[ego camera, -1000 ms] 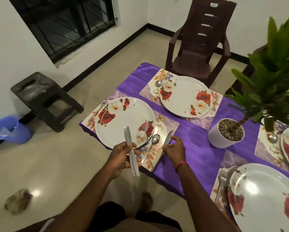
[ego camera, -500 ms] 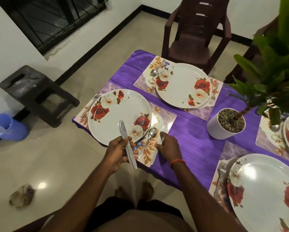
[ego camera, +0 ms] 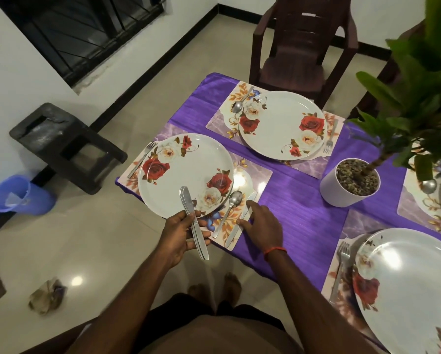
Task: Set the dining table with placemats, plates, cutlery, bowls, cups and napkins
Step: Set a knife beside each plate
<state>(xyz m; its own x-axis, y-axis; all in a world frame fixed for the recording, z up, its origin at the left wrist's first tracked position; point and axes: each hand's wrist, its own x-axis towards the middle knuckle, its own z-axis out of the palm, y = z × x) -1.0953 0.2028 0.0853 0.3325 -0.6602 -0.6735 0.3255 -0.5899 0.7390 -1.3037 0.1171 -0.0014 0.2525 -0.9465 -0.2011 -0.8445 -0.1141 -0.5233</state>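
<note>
My left hand (ego camera: pixel 181 236) grips a bunch of steel table knives (ego camera: pixel 192 221), blades pointing away over the near rose-patterned plate (ego camera: pixel 186 175). That plate rests on a floral placemat (ego camera: pixel 255 175) with a fork (ego camera: pixel 142 159) on its left and a spoon (ego camera: pixel 229 208) on its right. Beside the spoon lies one knife (ego camera: pixel 241 222); my right hand (ego camera: pixel 263 226) rests on it with fingers spread. A second plate (ego camera: pixel 282 125) with spoon (ego camera: pixel 240 104) and fork (ego camera: pixel 330 140) sits further back. A third plate (ego camera: pixel 406 284) with a fork (ego camera: pixel 341 267) is at the near right.
A purple cloth (ego camera: pixel 298 213) covers the table. A white potted plant (ego camera: pixel 350 182) stands mid-table, its leaves hanging over the right side. A brown chair (ego camera: pixel 298 47) faces the far setting. On the floor are a black stool (ego camera: pixel 66 146), a blue bucket (ego camera: pixel 17 195) and a crumpled rag (ego camera: pixel 48 298).
My right hand has opened and flattened onto the knife lying beside the spoon. The view shifted slightly; my left hand still holds the knives over the near plate.
</note>
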